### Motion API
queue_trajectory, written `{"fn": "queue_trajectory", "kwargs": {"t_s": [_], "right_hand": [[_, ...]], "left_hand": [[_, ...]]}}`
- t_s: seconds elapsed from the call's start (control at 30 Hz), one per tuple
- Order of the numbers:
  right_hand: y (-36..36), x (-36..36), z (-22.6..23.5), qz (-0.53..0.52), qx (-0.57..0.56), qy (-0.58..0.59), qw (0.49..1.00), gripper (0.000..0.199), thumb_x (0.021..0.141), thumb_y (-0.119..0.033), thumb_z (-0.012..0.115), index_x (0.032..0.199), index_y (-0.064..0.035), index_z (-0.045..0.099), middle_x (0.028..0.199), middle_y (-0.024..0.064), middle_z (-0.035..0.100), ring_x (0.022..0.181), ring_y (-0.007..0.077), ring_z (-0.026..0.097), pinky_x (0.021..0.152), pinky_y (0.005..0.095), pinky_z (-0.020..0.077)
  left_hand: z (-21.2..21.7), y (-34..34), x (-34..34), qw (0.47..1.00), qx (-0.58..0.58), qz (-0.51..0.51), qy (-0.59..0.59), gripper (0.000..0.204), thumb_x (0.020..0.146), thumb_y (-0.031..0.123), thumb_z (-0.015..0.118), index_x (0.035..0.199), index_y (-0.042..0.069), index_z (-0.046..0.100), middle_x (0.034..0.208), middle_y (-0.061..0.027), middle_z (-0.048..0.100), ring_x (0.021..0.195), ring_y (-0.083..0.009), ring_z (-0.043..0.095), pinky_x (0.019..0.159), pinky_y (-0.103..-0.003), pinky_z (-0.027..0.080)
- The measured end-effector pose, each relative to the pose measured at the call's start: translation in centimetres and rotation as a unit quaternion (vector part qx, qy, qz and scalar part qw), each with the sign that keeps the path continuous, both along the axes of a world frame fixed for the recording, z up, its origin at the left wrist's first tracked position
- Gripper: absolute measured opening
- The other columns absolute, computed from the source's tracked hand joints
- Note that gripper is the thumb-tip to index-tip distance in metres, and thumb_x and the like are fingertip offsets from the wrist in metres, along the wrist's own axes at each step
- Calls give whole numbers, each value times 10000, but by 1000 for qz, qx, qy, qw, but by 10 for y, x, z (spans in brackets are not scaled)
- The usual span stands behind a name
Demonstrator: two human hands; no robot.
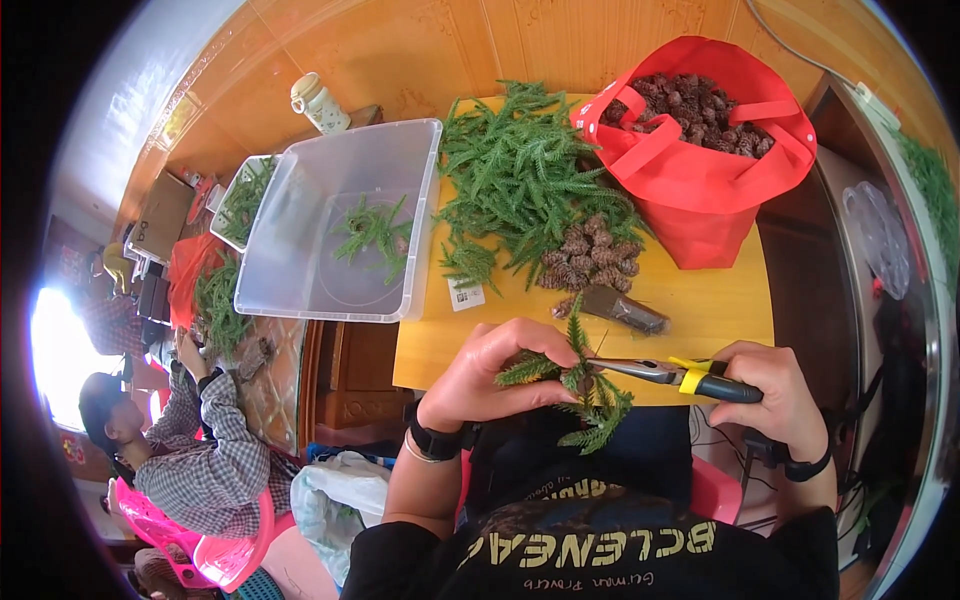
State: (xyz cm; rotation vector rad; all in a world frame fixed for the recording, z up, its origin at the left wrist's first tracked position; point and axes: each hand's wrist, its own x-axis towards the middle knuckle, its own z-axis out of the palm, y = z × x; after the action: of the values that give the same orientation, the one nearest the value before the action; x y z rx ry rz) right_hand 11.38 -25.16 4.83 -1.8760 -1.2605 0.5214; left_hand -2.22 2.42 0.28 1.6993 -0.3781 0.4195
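We hold the green sprig bundle [585, 385] above the counter [700, 310] edge, our left hand [495, 375] pinching its stems while our right hand [765, 385] is clenched around the pliers [680, 373]; it looks light, springy (and easily crushed), best taken at the stems.

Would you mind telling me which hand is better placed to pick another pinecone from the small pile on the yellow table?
Probably the left hand: it lies slightly nearer the pinecone pile and holds only the green sprig bundle. The right hand is farther right and gripping the pliers.
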Motion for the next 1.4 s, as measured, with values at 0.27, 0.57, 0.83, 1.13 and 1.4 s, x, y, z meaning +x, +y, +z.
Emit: {"fn": "queue_trajectory", "kwargs": {"t_s": [0.27, 0.57, 0.83, 1.13, 1.4], "right_hand": [[2, -13, 0, -99, -48, -37, 993, 341, 645, -221, 781, 737, 12, 549, 617, 104, 517, 520, 199, 516, 498, 274, 388], [6, -16, 8, -90, -90, 81, 989, 206, 723, -134, 696, 814, 20, 592, 606, 48, 591, 561, 93, 587, 520, 216, 434], [5, -5, 14, -53, -73, 136, 987, 258, 746, -185, 669, 826, 39, 571, 747, 93, 677, 611, 112, 620, 578, 212, 468], [0, -1, 8, -35, -23, 101, 994, 298, 732, -284, 699, 747, -11, 581, 741, 98, 642, 724, 211, 611, 713, 299, 445], [-9, 4, -5, -35, 50, 143, 988, 337, 717, -299, 715, 771, 19, 616, 802, 98, 679, 791, 233, 601, 826, 323, 446]], "left_hand": [[18, -18, 9, 960, 203, 170, -89, 352, 637, -34, 763, 909, 33, 550, 842, -130, 632, 755, -256, 630, 659, -315, 505], [12, -12, 10, 954, 202, 191, -114, 362, 638, -79, 729, 922, 31, 533, 795, -113, 620, 683, -235, 607, 640, -312, 502], [7, -6, 7, 981, 128, 140, -43, 372, 642, -76, 742, 917, 33, 518, 794, -86, 615, 732, -165, 617, 662, -267, 487], [-6, -3, 2, 994, 48, 100, 0, 390, 681, -77, 731, 945, 31, 465, 866, -94, 573, 841, -208, 633, 722, -302, 500], [-3, -6, 3, 999, -15, 49, 10, 390, 705, -104, 687, 965, 30, 429, 905, -91, 535, 998, -327, 606, 795, -369, 517]]}}
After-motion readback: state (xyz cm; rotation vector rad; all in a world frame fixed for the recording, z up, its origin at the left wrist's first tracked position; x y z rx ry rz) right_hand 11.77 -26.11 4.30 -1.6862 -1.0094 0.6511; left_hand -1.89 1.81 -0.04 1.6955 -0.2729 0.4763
